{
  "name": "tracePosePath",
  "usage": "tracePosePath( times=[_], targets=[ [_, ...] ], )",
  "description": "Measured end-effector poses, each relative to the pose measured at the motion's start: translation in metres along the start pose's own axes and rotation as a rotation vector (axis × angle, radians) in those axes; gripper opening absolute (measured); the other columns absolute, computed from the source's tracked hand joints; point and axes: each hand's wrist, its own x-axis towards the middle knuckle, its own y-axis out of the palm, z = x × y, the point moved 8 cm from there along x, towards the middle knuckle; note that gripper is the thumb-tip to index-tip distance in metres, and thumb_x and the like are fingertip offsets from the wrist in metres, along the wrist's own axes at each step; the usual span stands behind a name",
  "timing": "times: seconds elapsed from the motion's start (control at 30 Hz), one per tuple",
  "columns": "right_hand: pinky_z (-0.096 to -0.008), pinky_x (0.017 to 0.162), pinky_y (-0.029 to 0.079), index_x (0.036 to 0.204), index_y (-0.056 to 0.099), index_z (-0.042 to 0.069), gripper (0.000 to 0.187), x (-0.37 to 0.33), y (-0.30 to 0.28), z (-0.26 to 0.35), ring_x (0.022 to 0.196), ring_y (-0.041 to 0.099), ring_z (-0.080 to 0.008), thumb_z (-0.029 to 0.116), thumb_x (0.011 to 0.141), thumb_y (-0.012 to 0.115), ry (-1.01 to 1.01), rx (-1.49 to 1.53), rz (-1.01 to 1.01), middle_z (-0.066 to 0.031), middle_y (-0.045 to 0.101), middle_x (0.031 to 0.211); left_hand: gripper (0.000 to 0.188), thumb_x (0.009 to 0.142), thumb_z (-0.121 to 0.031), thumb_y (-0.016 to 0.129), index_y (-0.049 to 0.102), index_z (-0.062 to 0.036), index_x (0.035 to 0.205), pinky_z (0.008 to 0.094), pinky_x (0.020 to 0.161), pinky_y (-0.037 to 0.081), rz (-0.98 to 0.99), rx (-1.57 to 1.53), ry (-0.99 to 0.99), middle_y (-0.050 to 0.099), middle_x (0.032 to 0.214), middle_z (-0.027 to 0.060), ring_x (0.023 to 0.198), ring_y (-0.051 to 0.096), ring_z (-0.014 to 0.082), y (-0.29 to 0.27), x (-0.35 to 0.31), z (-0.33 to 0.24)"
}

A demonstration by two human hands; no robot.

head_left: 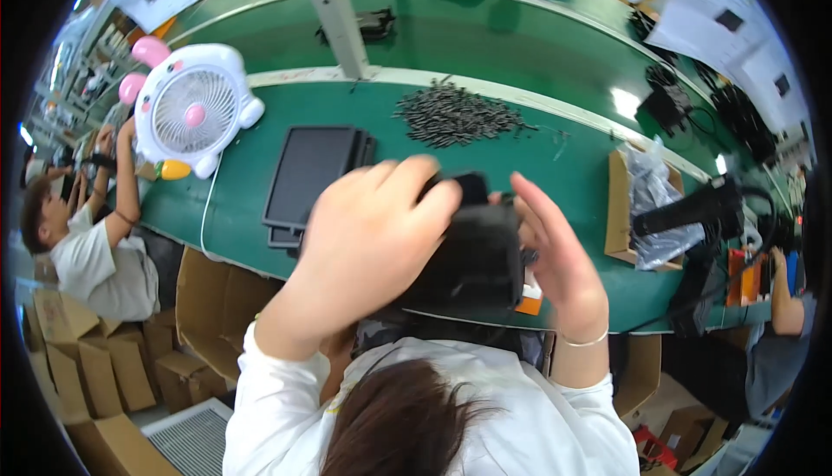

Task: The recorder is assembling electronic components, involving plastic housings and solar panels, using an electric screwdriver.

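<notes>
In the middle, over the bench, is a black rectangular plastic casing (pixel 472 259), slightly blurred. My left hand (pixel 373 233) is closed over its left and far side, fingers curled around a dark piece at the top edge. My right hand (pixel 555 251) is at the casing's right side with its fingers stretched out and apart; some fingertips are partly hidden behind the casing. Whether they press on it is not clear. Just left of my left hand lie stacked black rectangular trays or covers (pixel 312 172). A heap of small black parts (pixel 459 114) lies beyond my hands.
A white and pink fan (pixel 195 112) stands at the left on the green bench (pixel 234 207). At the right are an open carton (pixel 617 203) with plastic wrap and a black handheld tool (pixel 685 216) on a cable. Co-workers (pixel 100 251) sit on both sides. Cardboard boxes (pixel 208 303) stand below.
</notes>
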Motion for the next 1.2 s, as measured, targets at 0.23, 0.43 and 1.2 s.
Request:
tracePosePath(
  times=[0.23,0.43,1.2],
  targets=[
    [-0.0405,0.084,0.047,0.112,0.048,0.002,0.036,0.130,-0.166,-0.080,0.100,0.054,-0.0283,0.014,0.079,0.057,0.285,0.384,-0.518,-0.0142,0.054,0.111,0.007,0.079,-0.001,0.057,0.056,0.0000,0.086,0.0344,0.063,0.045,-0.632,-0.020,-0.632,0.056,0.080,0.0123,0.069,0.055,0.0262,-0.018,-0.104,0.086],
    [-0.0497,0.089,0.044,0.123,0.040,-0.001,0.046,0.240,-0.230,-0.100,0.103,0.051,-0.0341,0.028,0.089,0.050,0.089,0.871,-0.574,-0.0221,0.047,0.120,0.019,0.081,-0.017,0.062,0.052,-0.0024,0.073,0.0382,0.052,0.041,-0.142,-0.031,-0.967,0.051,0.066,0.0106,0.057,0.052,0.0290,0.042,-0.168,0.099],
    [-0.0293,0.067,0.048,0.095,0.058,-0.005,0.024,-0.045,-0.084,0.046,0.076,0.060,-0.0196,-0.009,0.072,0.063,-0.416,-0.482,-0.677,-0.0136,0.062,0.078,0.017,0.088,-0.014,0.049,0.055,0.0010,0.084,0.0245,0.067,0.042,-0.039,-0.715,-0.089,0.057,0.078,0.0067,0.074,0.053,0.0130,0.032,0.079,0.140]
  ],
)
